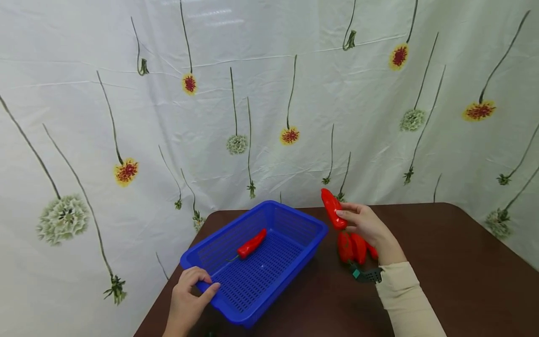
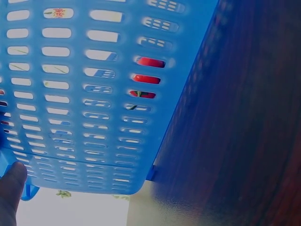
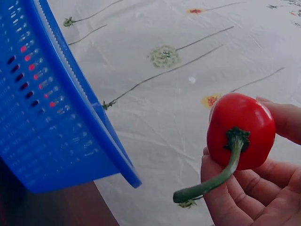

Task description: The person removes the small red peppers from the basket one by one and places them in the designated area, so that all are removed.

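Note:
My right hand (image 1: 367, 225) holds a red pepper (image 1: 331, 206) between thumb and fingers, above the table and right of the blue plastic basket (image 1: 304, 252). In the right wrist view the held pepper (image 3: 244, 122) shows its stem end, with a curved green stem. My left hand (image 1: 185, 299) grips the basket's near-left rim, thumb and index finger at the edge. One red pepper (image 1: 251, 244) lies on the basket floor, its stem toward the left hand. In the left wrist view only a fingertip (image 2: 15, 176) shows beside the slotted basket (image 2: 127, 162).
Several red peppers (image 1: 346, 247) lie on the dark brown table (image 1: 455, 271) just below the right hand. A dark strap with a green piece (image 1: 365, 274) is at the right wrist. Behind the table hangs a white flowered cloth (image 1: 261, 61).

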Motion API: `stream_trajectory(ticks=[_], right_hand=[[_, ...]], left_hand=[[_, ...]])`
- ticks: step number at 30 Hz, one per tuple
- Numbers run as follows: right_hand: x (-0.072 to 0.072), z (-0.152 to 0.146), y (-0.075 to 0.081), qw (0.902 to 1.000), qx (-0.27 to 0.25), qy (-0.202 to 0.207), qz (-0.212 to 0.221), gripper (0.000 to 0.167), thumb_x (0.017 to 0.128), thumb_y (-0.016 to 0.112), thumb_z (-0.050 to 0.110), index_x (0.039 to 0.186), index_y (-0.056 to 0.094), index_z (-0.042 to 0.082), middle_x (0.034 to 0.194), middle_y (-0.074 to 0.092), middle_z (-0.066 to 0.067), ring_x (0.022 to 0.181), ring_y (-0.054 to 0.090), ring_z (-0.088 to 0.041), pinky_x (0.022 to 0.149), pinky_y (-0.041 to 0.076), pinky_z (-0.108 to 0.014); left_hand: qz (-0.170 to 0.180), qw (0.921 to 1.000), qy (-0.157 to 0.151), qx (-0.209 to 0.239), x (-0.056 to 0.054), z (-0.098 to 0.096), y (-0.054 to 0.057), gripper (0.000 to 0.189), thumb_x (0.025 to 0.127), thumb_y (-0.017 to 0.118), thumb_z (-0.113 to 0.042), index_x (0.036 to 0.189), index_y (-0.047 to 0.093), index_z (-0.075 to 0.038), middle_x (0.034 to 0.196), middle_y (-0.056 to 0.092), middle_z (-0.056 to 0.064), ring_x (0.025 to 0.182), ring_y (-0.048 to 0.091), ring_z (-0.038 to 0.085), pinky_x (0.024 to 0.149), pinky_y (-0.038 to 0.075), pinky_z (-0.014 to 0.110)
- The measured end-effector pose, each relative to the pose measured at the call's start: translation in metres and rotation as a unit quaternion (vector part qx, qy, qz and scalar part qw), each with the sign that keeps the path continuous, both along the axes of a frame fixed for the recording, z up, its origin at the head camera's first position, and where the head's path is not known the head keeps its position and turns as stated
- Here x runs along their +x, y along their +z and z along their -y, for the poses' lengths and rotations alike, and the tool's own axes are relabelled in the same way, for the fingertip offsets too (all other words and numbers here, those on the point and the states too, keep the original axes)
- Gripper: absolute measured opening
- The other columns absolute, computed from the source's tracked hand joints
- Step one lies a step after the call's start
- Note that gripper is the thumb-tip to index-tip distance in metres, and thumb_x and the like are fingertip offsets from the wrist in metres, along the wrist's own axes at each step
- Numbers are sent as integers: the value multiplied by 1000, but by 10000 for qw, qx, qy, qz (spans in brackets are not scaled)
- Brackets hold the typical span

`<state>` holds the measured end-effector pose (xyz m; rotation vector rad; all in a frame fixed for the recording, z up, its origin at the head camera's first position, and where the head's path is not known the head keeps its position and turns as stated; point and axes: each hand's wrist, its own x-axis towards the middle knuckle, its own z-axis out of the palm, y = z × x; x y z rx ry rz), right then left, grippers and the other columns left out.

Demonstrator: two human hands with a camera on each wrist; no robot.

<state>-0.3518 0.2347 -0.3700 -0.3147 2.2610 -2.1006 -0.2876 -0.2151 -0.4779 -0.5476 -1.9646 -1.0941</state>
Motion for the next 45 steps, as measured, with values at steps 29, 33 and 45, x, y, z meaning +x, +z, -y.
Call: stream_trajectory(ticks=[29, 33, 45], right_hand=[[-4, -22, -16, 9913, 499, -1207, 133, 64, 101, 60, 31, 152, 36, 0, 150, 43, -27, 95, 64, -5, 84, 56, -24], [-3, -29, -17, 9894, 452, -1366, 202, 65, 102, 58, 30, 152, 33, -2, 151, 41, -27, 93, 62, -3, 83, 56, -23], [-3, -39, -20, 9829, 652, -1704, 232, 62, 105, 50, 26, 154, 28, -4, 151, 38, -30, 100, 60, -14, 77, 52, -19]], left_hand=[[-181, 9998, 54, -58, -3, 1, -3, 41, 62, 86, 9, 77, 61, -19, 82, 60, -4, 90, 50, 2, 85, 34, 13], [-31, 10000, 51, -70, -3, 1, -3, 39, 64, 86, 8, 76, 60, -18, 82, 61, -4, 90, 49, 2, 85, 34, 13], [-327, 9993, -59, -151, -6, 3, -4, 37, 66, 83, 10, 76, 60, -17, 81, 60, -3, 90, 50, 4, 87, 34, 14]])
